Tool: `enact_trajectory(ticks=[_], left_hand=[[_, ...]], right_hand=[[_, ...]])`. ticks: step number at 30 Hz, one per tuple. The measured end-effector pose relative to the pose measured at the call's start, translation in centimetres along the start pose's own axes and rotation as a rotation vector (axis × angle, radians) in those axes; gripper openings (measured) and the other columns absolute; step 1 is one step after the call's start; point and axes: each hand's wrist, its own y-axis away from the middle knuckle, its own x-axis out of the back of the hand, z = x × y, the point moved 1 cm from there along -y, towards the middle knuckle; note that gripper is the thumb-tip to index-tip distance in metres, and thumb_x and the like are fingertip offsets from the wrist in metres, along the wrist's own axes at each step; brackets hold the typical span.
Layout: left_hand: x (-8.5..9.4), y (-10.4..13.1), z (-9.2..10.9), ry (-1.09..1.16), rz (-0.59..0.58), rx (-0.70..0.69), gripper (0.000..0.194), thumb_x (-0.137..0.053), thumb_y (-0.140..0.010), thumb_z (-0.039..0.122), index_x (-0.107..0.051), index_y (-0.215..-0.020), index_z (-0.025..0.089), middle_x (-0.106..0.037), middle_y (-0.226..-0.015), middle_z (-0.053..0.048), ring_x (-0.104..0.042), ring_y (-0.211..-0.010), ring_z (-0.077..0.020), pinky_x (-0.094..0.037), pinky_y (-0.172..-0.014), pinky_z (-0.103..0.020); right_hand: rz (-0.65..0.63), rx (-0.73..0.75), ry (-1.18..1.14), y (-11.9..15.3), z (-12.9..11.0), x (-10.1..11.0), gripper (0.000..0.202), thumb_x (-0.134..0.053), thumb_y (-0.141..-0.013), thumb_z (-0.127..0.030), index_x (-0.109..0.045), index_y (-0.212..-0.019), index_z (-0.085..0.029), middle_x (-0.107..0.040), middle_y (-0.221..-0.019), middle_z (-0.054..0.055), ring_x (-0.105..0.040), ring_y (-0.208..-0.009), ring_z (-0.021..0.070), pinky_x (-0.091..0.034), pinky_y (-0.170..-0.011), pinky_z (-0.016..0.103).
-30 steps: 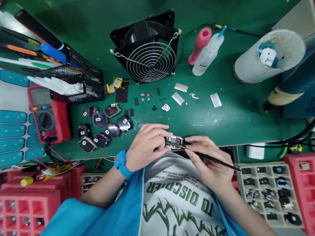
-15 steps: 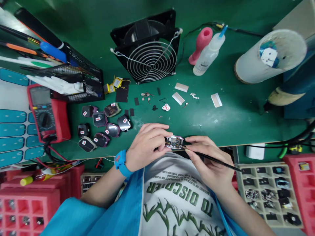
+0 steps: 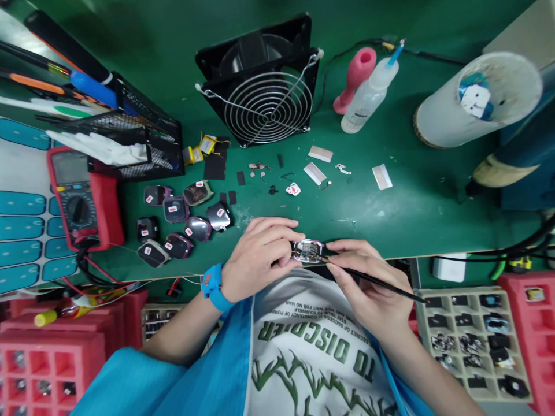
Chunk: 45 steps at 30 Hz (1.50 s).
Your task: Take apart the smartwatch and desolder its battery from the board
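Head view puts the small open silver-rimmed casing (image 3: 307, 252) at the near edge of the green table (image 3: 373, 219), between my two hands, with thin wires and tiny parts exposed inside. I can't tell whether its underside rests on the edge or is held just off it.

My left hand (image 3: 260, 251) has it pinched at its left side, fingertips closed on the frame. My right hand (image 3: 368, 274) is closed around a slim black rod-shaped tool (image 3: 377, 283), whose tip is at the lower right corner of the casing. The hands are apart, with the casing between them. I read this as close work on the inside; whether the tip presses on a wire or only sits beside it is too small to tell.

As I judge it, any next move calls for a steady left pinch and very small, light strokes of the tip, since a slip could snag a wire.

Beyond the casing lie a white piece with red marks (image 3: 293, 189) and pale flat strips (image 3: 321, 153). Farther left sit eight rounded dark units with paper labels (image 3: 176, 209), and behind everything stands a black fan with a wire guard (image 3: 269, 110).
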Motion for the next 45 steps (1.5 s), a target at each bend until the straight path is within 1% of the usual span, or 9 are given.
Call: enact_trajectory(ticks=[6,13,26,38,41,45], left_hand=[[0.08,0.01,0.07,0.002,-0.007,0.006,0.036,-0.074,-0.093,0.023,-0.049,-0.067,0.019,-0.078,-0.11,-0.002,-0.066,-0.121,-0.0233,-0.046,-0.099,-0.04],[0.04,-0.02,0.04,-0.001,-0.011,0.005,0.036,-0.074,-0.093,0.022,-0.049,-0.067,0.019,-0.078,-0.11,-0.002,-0.066,-0.121,-0.0237,-0.047,-0.098,-0.04],[0.0,0.01,-0.01,0.008,-0.009,0.005,0.036,-0.074,-0.093,0.021,-0.048,-0.067,0.019,-0.077,-0.111,-0.002,-0.065,-0.121,-0.0238,-0.046,-0.098,-0.041],[0.06,-0.01,0.1,-0.004,-0.008,0.014,0.035,-0.074,-0.092,0.023,-0.051,-0.067,0.02,-0.077,-0.11,-0.002,-0.066,-0.12,-0.0228,-0.048,-0.099,-0.04],[0.01,-0.01,0.1,-0.007,-0.004,0.009,0.029,-0.075,-0.091,0.021,-0.053,-0.073,0.02,-0.077,-0.112,-0.002,-0.066,-0.121,-0.023,-0.047,-0.1,-0.04],[-0.1,-0.01,0.14,-0.023,-0.003,0.007,0.019,-0.074,-0.091,0.024,-0.057,-0.084,0.021,-0.076,-0.117,-0.004,-0.066,-0.121,-0.0246,-0.047,-0.101,-0.042]], right_hand=[[-0.003,-0.002,0.006,0.07,0.08,0.0,0.032,-0.071,-0.086,-0.001,-0.074,-0.108,-0.025,-0.078,-0.09,0.003,-0.073,-0.098,0.0238,-0.06,-0.085,0.044],[0.003,-0.002,0.008,-0.05,0.04,-0.05,0.031,-0.071,-0.086,-0.002,-0.075,-0.107,-0.025,-0.078,-0.089,0.003,-0.074,-0.097,0.0232,-0.06,-0.085,0.042],[0.006,-0.014,0.017,-0.02,0.02,-0.03,0.028,-0.071,-0.087,-0.004,-0.075,-0.106,-0.025,-0.079,-0.089,0.003,-0.075,-0.097,0.0243,-0.061,-0.084,0.044],[0.015,-0.008,0.009,-0.06,0.0,-0.07,0.028,-0.071,-0.086,-0.003,-0.075,-0.104,-0.024,-0.078,-0.088,0.003,-0.074,-0.096,0.023,-0.061,-0.085,0.041],[0.013,-0.014,0.006,-0.04,-0.01,-0.09,0.028,-0.071,-0.086,-0.002,-0.075,-0.104,-0.024,-0.078,-0.088,0.003,-0.074,-0.097,0.0228,-0.06,-0.084,0.042],[0.015,-0.021,0.008,-0.02,0.03,-0.13,0.027,-0.071,-0.087,-0.004,-0.075,-0.104,-0.025,-0.078,-0.088,0.003,-0.074,-0.096,0.0235,-0.061,-0.084,0.043]])
